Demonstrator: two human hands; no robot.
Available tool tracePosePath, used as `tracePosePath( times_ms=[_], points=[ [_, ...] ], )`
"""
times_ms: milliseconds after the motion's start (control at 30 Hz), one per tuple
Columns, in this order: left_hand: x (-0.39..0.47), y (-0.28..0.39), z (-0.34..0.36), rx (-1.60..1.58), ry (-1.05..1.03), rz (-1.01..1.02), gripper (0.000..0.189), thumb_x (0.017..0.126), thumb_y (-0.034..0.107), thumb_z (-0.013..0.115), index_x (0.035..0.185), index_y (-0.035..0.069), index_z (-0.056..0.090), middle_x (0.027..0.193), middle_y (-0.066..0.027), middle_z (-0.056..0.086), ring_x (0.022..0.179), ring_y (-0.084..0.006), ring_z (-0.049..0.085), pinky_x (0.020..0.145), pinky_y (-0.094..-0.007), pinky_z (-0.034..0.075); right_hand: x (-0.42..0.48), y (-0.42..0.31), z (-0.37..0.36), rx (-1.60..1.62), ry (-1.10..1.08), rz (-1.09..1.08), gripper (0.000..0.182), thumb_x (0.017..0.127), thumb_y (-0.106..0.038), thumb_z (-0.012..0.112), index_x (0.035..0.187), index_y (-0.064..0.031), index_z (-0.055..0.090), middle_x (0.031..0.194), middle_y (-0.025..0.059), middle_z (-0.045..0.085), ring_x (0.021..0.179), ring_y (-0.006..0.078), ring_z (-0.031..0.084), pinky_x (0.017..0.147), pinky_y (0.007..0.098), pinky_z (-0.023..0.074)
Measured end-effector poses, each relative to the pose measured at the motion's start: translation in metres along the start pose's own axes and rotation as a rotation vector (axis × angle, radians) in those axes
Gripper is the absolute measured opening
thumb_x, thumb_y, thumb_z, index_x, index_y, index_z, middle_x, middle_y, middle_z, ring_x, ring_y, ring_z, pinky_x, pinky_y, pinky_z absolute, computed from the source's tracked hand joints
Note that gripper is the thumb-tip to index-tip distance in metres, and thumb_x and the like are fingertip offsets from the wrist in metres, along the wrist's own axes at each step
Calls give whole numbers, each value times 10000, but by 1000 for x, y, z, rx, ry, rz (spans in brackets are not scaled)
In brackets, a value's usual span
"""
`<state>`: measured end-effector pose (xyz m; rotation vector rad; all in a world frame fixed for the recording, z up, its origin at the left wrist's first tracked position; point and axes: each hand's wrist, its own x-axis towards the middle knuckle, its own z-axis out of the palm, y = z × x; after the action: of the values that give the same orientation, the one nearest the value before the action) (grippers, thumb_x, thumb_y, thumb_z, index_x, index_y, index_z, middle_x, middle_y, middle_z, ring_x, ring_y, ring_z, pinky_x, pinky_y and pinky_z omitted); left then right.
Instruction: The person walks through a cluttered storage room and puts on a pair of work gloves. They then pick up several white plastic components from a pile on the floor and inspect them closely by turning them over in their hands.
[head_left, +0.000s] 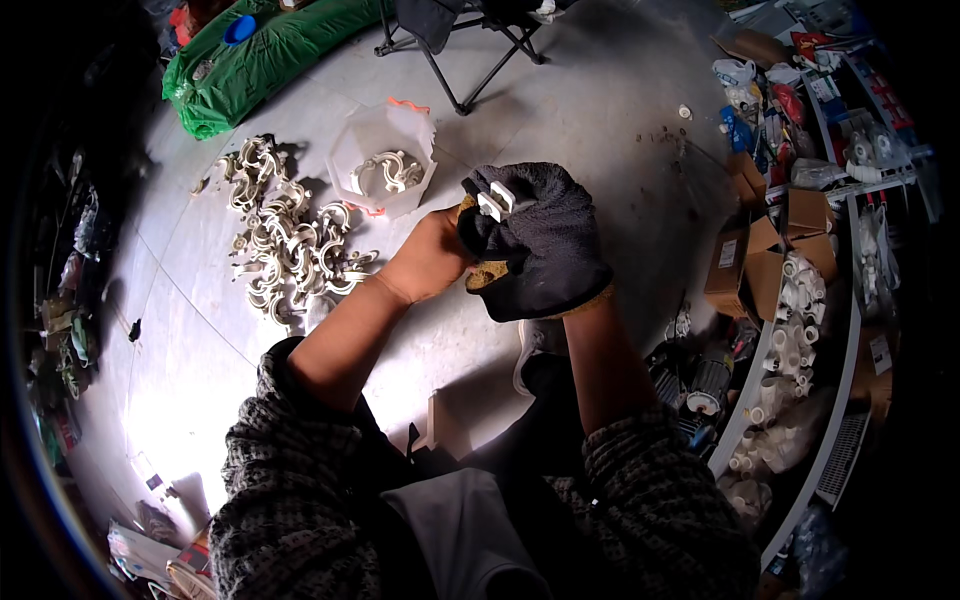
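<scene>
My right hand (541, 236), in a black work glove with a yellowish palm, is closed around a white plastic piece (496, 202). Two flat white tabs of it stick out between the gloved fingers; the rest is hidden. My left hand (429, 255) is bare and pressed against the glove's palm side, its fingertips out of sight behind the glove. On the floor to the left lies a loose heap of off-white plastic pipe clamps (289, 240). Beyond my hands stands a translucent plastic tub (420, 196) with orange handles, and several similar clamps (390, 172) lie inside it.
A folding chair (480, 67) stands ahead, beside a long green plastic-wrapped bundle (262, 67) with a blue lid (240, 30). Shelving (821, 442) on the right holds white pipe fittings (799, 315). Cardboard boxes (731, 270) and an electric motor (709, 382) sit near it.
</scene>
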<state>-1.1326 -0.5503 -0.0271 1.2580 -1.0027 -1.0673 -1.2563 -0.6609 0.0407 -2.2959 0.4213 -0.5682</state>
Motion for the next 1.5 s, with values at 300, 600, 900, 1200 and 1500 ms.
tracePosePath(
  times_ms=[300, 600, 900, 1200, 1500],
  points=[
    [9, 6, -10, -700, 99, -396, 330, 838, -34, 464, 1164, 19, 466, 1050, -90, 582, 924, -193, 596, 807, -294, 491, 4, 14, 3, -92, -25, -106, 587, 545, -288, 736, 1067, -72, 579, 995, 103, 594, 959, 266, 550, 845, 348, 447],
    [-1, 20, 2, -346, 184, -324, 555, 818, 570, 522, 897, 24, 582, 892, -61, 580, 795, -139, 521, 675, -265, 429, 8, 11, -7, -358, 85, -122, 483, 577, -298, 728, 992, -97, 586, 965, 107, 595, 925, 277, 559, 822, 351, 449],
    [-6, 6, 0, -360, 375, -173, 194, 874, 218, 587, 868, 25, 584, 737, -16, 591, 677, -121, 546, 679, -258, 443, 8, 5, -7, -329, 69, -89, 439, 580, -301, 736, 939, -94, 592, 929, 102, 599, 880, 259, 571, 770, 347, 462],
    [-10, 14, 13, -191, 114, 46, 248, 904, 230, 545, 1009, 22, 459, 870, 2, 471, 822, -70, 424, 735, -219, 375, 10, 15, 0, -208, 77, -20, 354, 604, -200, 705, 901, -51, 581, 884, 105, 604, 808, 235, 592, 702, 341, 479],
    [-15, 23, 35, 21, 94, 120, 424, 890, 171, 555, 1238, 14, 371, 764, -55, 517, 677, -89, 509, 636, -225, 429, 4, 20, 4, -228, 220, -403, 317, 496, -222, 669, 758, -81, 561, 749, 93, 580, 723, 297, 575, 653, 354, 466]
  ],
)
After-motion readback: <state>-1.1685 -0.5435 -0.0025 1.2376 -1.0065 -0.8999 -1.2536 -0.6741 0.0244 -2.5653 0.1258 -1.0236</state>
